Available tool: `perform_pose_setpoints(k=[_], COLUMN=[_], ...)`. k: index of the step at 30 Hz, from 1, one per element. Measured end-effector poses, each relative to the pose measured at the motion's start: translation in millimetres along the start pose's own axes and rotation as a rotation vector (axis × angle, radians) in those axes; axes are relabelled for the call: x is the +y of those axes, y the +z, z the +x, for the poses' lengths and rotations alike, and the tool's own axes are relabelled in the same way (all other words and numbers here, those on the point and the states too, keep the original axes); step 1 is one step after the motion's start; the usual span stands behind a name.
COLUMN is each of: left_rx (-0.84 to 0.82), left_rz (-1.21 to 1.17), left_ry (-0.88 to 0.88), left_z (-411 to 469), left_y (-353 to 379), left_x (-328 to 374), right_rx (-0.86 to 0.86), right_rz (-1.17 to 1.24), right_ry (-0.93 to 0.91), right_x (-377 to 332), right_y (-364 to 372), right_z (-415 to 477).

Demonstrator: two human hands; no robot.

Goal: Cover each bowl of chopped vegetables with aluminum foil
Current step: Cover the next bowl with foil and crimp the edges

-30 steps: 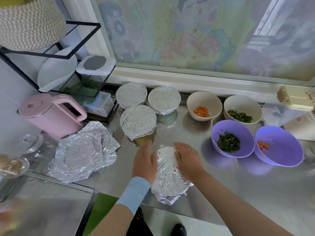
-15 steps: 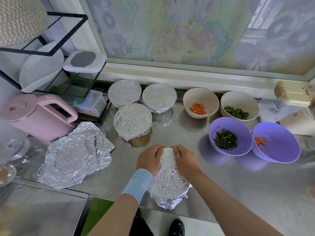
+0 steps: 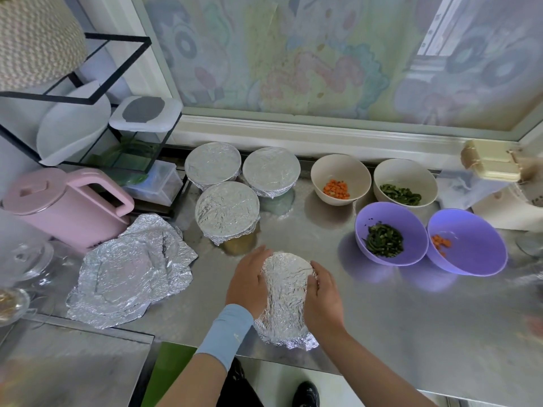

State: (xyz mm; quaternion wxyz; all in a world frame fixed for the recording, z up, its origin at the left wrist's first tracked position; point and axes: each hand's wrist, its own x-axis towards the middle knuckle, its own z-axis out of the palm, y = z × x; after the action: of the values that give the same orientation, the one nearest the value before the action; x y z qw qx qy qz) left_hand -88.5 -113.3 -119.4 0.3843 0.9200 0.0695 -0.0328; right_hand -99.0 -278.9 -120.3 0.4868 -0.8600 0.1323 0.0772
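Head cam: my left hand [image 3: 249,282] and right hand [image 3: 322,292] press flat on both sides of the foiled bowl [image 3: 286,298], fingers wrapped around it, at counter [image 3: 396,318] 6 o'clock. Four open bowls sit at 2 o'clock.

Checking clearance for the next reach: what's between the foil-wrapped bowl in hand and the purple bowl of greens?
Head view: only bare steel counter lies between the foil-wrapped bowl and the purple bowl of greens.
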Motion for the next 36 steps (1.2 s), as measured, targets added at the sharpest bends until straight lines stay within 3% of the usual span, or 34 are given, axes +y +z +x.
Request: perform_pose_setpoints(k=[2,5,12,16,20,25,31,36], left_rx=[-0.065,-0.015,0.020,0.038,-0.103,-0.094,0.025,0.011], left_rz=[-0.074,-0.172,-0.065,0.040,0.025,-0.005,0.068,0.020], left_ry=[0.010,-0.100,-0.200,-0.060,0.078,0.017,0.106,0.057], left_z=[1.5,0.9,1.5,12.5,17.8,16.1,27.4,31.2], left_y=[-1.0,0.0,4.8,-2.3,-4.2,-1.6,-2.0,1.9], left_x=[5.0,8.1,9.6,6.8,9.9,6.9,10.8,11.8], right_rx=[-0.021,-0.041,-0.080,-0.042,-0.091,-0.137,0.079,0.042], right_rz=[0.045,0.068,-0.001,-0.250,-0.351,-0.327,-0.408,-0.285], right_ry=[0.059,0.071,0.056,-0.138,-0.393,-0.358,-0.501,-0.436], right_x=[-2.9,-5.7,-6.4,-2.7,-6.7,-9.0,-11.2,-12.3], right_y=[-2.2,-2.5,-2.9,-2.3,0.8,0.4,7.7,10.0], right_z=[5.4,10.5,19.1,27.1,32.2,37.1,46.1,52.0])
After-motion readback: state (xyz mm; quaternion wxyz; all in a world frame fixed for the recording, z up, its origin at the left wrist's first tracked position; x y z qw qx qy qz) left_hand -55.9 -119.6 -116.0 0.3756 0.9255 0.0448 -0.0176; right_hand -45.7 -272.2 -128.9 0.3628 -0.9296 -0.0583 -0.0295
